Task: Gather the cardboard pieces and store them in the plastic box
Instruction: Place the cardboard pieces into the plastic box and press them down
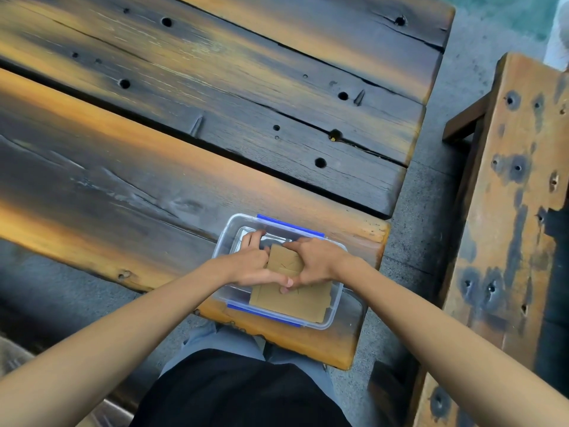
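Note:
A clear plastic box with blue clips stands at the near right end of the wooden table. Brown cardboard pieces lie inside it, one small piece on top between my hands. My left hand reaches into the box on the left, fingers down on the box floor and thumb at the small piece's edge. My right hand holds the small piece from the right, fingers curled over its top and thumb under it. Both thumbs meet above the larger cardboard.
The dark wooden plank table stretches far to the left and back. A wooden bench stands on the right, with a strip of grey floor between it and the table. My lap is below the table's front edge.

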`<state>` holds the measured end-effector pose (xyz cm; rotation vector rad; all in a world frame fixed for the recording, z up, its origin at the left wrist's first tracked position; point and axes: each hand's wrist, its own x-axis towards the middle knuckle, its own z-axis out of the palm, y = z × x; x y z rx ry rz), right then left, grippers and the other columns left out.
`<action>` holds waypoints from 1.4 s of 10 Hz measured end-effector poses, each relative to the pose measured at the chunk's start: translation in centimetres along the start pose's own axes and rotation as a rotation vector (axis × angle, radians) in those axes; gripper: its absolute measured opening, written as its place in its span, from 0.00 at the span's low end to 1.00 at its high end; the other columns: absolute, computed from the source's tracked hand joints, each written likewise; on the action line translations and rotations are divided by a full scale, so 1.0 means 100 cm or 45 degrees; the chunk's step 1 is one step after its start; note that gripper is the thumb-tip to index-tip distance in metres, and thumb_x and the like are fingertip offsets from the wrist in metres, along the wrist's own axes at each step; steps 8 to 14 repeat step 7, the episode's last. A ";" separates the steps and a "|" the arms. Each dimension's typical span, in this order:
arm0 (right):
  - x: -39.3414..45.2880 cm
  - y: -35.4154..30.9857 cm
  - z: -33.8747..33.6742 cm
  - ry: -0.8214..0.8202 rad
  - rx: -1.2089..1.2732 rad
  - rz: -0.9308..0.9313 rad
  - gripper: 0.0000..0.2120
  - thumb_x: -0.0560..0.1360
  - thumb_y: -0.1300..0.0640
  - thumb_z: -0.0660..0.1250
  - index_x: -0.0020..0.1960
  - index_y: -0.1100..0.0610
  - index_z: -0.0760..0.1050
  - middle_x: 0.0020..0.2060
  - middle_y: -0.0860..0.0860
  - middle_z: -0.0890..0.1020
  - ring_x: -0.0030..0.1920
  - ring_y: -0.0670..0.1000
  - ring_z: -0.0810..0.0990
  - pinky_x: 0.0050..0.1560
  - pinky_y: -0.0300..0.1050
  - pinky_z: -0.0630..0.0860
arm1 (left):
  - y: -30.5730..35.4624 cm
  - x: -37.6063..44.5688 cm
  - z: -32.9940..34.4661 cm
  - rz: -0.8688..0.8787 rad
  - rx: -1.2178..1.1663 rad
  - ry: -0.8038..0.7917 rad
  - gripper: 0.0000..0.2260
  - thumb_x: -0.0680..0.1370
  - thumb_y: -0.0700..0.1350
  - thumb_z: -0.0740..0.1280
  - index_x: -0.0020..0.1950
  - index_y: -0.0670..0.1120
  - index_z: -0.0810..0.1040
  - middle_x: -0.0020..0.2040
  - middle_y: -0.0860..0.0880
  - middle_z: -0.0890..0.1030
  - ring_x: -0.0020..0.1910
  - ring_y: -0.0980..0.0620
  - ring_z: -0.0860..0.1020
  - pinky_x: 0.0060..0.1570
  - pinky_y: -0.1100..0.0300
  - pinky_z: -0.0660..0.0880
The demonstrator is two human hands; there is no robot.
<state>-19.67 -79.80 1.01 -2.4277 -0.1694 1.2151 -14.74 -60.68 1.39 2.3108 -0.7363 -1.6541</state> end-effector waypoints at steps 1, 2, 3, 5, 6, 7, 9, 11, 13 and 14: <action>-0.002 -0.001 -0.004 -0.029 0.046 0.012 0.49 0.61 0.27 0.74 0.76 0.44 0.67 0.61 0.49 0.79 0.61 0.54 0.78 0.61 0.53 0.78 | -0.001 -0.001 -0.002 0.023 -0.060 0.028 0.37 0.71 0.73 0.64 0.63 0.43 0.77 0.82 0.42 0.41 0.80 0.44 0.38 0.77 0.44 0.54; -0.006 -0.003 -0.007 -0.053 0.104 0.031 0.49 0.61 0.27 0.75 0.76 0.45 0.67 0.64 0.49 0.79 0.62 0.53 0.78 0.63 0.53 0.77 | -0.001 -0.004 -0.002 0.025 -0.089 0.056 0.40 0.73 0.72 0.64 0.69 0.40 0.75 0.83 0.43 0.41 0.81 0.45 0.39 0.78 0.44 0.53; -0.013 -0.009 -0.009 -0.062 0.090 0.054 0.55 0.60 0.26 0.74 0.79 0.48 0.61 0.68 0.51 0.77 0.65 0.55 0.77 0.66 0.54 0.76 | -0.001 -0.010 -0.002 -0.013 -0.082 0.052 0.49 0.69 0.74 0.62 0.74 0.36 0.68 0.83 0.43 0.41 0.81 0.45 0.40 0.78 0.44 0.53; -0.031 -0.018 -0.018 -0.034 0.052 0.053 0.56 0.63 0.27 0.74 0.82 0.50 0.57 0.74 0.53 0.73 0.71 0.56 0.74 0.71 0.55 0.72 | 0.002 -0.037 -0.015 0.062 -0.054 0.171 0.41 0.72 0.72 0.64 0.69 0.40 0.69 0.82 0.42 0.47 0.81 0.45 0.45 0.75 0.46 0.58; -0.043 -0.022 -0.025 0.012 0.005 0.022 0.56 0.64 0.27 0.74 0.82 0.50 0.55 0.75 0.54 0.73 0.71 0.56 0.74 0.71 0.54 0.72 | 0.008 -0.052 -0.025 0.088 -0.042 0.207 0.34 0.74 0.69 0.66 0.63 0.40 0.73 0.80 0.42 0.56 0.80 0.45 0.52 0.73 0.45 0.62; -0.056 -0.030 -0.040 0.079 -0.037 -0.017 0.56 0.63 0.26 0.73 0.82 0.48 0.54 0.74 0.54 0.74 0.71 0.56 0.74 0.69 0.54 0.73 | 0.013 -0.067 -0.036 0.149 -0.016 0.344 0.34 0.75 0.67 0.67 0.64 0.37 0.75 0.73 0.43 0.67 0.75 0.46 0.63 0.67 0.52 0.67; -0.056 -0.030 -0.040 0.079 -0.037 -0.017 0.56 0.63 0.26 0.73 0.82 0.48 0.54 0.74 0.54 0.74 0.71 0.56 0.74 0.69 0.54 0.73 | 0.013 -0.067 -0.036 0.149 -0.016 0.344 0.34 0.75 0.67 0.67 0.64 0.37 0.75 0.73 0.43 0.67 0.75 0.46 0.63 0.67 0.52 0.67; -0.056 -0.030 -0.040 0.079 -0.037 -0.017 0.56 0.63 0.26 0.73 0.82 0.48 0.54 0.74 0.54 0.74 0.71 0.56 0.74 0.69 0.54 0.73 | 0.013 -0.067 -0.036 0.149 -0.016 0.344 0.34 0.75 0.67 0.67 0.64 0.37 0.75 0.73 0.43 0.67 0.75 0.46 0.63 0.67 0.52 0.67; -0.056 -0.030 -0.040 0.079 -0.037 -0.017 0.56 0.63 0.26 0.73 0.82 0.48 0.54 0.74 0.54 0.74 0.71 0.56 0.74 0.69 0.54 0.73 | 0.013 -0.067 -0.036 0.149 -0.016 0.344 0.34 0.75 0.67 0.67 0.64 0.37 0.75 0.73 0.43 0.67 0.75 0.46 0.63 0.67 0.52 0.67; -0.056 -0.030 -0.040 0.079 -0.037 -0.017 0.56 0.63 0.26 0.73 0.82 0.48 0.54 0.74 0.54 0.74 0.71 0.56 0.74 0.69 0.54 0.73 | 0.013 -0.067 -0.036 0.149 -0.016 0.344 0.34 0.75 0.67 0.67 0.64 0.37 0.75 0.73 0.43 0.67 0.75 0.46 0.63 0.67 0.52 0.67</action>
